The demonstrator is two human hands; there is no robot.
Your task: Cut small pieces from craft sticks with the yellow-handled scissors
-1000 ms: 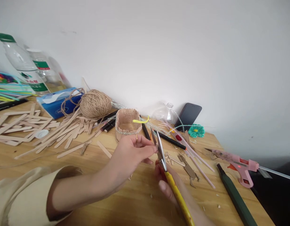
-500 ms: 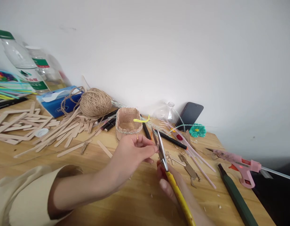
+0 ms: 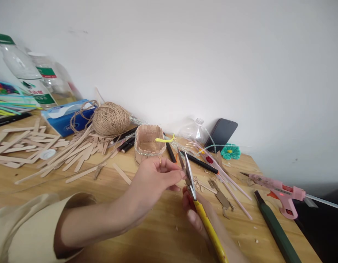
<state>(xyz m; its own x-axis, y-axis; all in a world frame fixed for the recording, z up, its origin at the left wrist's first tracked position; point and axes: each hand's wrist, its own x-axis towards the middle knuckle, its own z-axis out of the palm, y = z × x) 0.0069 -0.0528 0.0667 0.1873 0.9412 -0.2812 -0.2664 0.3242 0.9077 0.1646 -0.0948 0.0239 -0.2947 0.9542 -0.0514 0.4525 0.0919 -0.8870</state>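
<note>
My right hand [image 3: 196, 216] grips yellow-handled scissors [image 3: 209, 227], whose blades point up and away and stand slightly apart. Between the blades sits a small pale piece of what looks like craft stick [image 3: 185, 169], pinched by the fingertips of my left hand [image 3: 154, 175]. Most of that piece is hidden by the fingers and the near blade. Just beyond my left hand stands a small basket [image 3: 149, 153] made of craft sticks, trimmed with silvery cord. A bent yellow strip [image 3: 166, 139] lies across its rim.
Loose craft sticks [image 3: 78, 155], a twine ball [image 3: 111, 118] and a blue tissue pack [image 3: 68, 118] lie left. Rightward are a black marker [image 3: 200, 162], a teal flower [image 3: 230, 151], a phone [image 3: 222, 133], a pink glue gun [image 3: 284, 190] and a dark green tool [image 3: 275, 226].
Both hands and the scissors hold nearly the same place. My left fingertips have shifted very slightly right, towards the blades.
</note>
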